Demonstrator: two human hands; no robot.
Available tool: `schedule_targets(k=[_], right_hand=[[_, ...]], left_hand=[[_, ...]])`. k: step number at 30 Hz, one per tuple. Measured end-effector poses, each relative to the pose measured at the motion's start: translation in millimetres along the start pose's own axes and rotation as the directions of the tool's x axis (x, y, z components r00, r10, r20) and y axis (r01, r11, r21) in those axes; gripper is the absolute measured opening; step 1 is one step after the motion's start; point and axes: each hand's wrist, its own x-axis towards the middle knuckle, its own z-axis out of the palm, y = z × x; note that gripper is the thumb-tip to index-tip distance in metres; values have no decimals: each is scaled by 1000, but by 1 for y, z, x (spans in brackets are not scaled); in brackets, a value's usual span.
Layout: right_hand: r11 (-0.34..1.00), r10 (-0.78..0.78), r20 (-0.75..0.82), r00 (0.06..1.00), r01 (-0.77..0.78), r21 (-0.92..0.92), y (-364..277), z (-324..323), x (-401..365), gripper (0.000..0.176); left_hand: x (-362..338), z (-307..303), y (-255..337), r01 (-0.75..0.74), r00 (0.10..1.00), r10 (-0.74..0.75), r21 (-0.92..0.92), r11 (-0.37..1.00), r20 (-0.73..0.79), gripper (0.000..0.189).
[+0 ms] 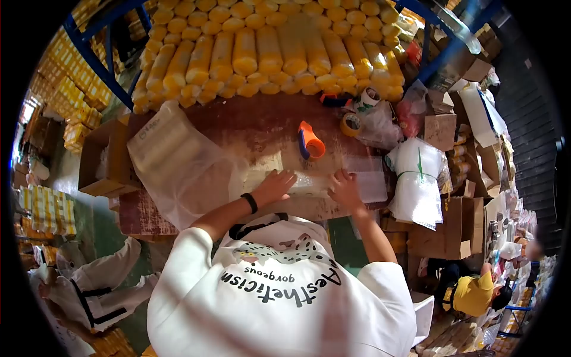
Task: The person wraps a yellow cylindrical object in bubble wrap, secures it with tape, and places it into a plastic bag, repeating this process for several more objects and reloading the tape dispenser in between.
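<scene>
On the worn red-brown table, a clear plastic sheet or bag point(310, 184) lies flat between my hands. My left hand point(274, 188), with a black band at the wrist, rests on its left part, fingers stretched out. Over its right part is my right hand point(344, 189), fingers apart and pressed down on the plastic. Beside the right hand lies a stack of clear plastic sleeves point(371, 186). An orange and blue tape dispenser point(311, 141) sits just beyond the hands. A large translucent plastic bag point(184, 157) spreads out left of my left hand.
Yellow wrapped rolls point(267, 50) are piled at the table's back. Tape rolls point(351, 124) lie at the back right, near a tied bundle of white bags point(418, 178). Cardboard boxes point(108, 159) flank the table. A person in yellow point(474, 293) is at lower right.
</scene>
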Motion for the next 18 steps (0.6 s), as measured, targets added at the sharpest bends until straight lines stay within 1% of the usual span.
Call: schedule_targets(k=[2, 5, 6, 8, 9, 10, 11, 13, 15, 16, 17, 18], right_hand=[[997, -13, -41, 999, 10, -76, -7, 11, -2, 45], [999, 35, 92, 995, -35, -5, -11, 40, -5, 42], [999, 49, 81, 995, -51, 17, -13, 39, -4, 38], [995, 73, 63, 995, -76, 57, -20, 32, -7, 32], [989, 74, 81, 994, -84, 119, -17, 32, -11, 32], [979, 73, 98, 992, -90, 182, -15, 33, -13, 33], [965, 69, 110, 992, -94, 244, -13, 33, -15, 33], [949, 44, 60, 997, -61, 310, -6, 28, -19, 24], [885, 61, 300, 952, -190, 426, 1, 2, -6, 20], [845, 54, 417, 907, -264, 465, 7, -8, 6, 18], [871, 101, 364, 926, -259, 417, 12, -7, 22, 18], [888, 151, 308, 939, -266, 376, 12, -1, 36, 18]], left_hand=[[14, 3, 6, 8, 997, -14, -71, 997, -73, 87], [36, 6, 11, 2, 1000, -2, 43, 999, -5, 100], [38, 1, 14, 7, 999, -9, -45, 999, -43, 97], [40, 16, 11, 0, 998, 10, -146, 989, 68, 96], [39, 27, 8, 2, 992, 22, -194, 981, 121, 95], [35, 38, 6, -14, 991, 28, -103, 995, 128, 78], [30, 52, 7, -46, 997, 48, -48, 998, 58, 73], [21, 75, 4, -90, 992, 97, 93, 992, -78, 63], [10, 66, 5, -128, 976, 147, 127, 984, -158, 57], [8, 55, 5, -152, 970, 181, 178, 972, -160, 57], [5, 47, 6, -181, 964, 219, 229, 957, -153, 58], [3, 50, 9, -177, 967, 203, 170, 969, -152, 60]])
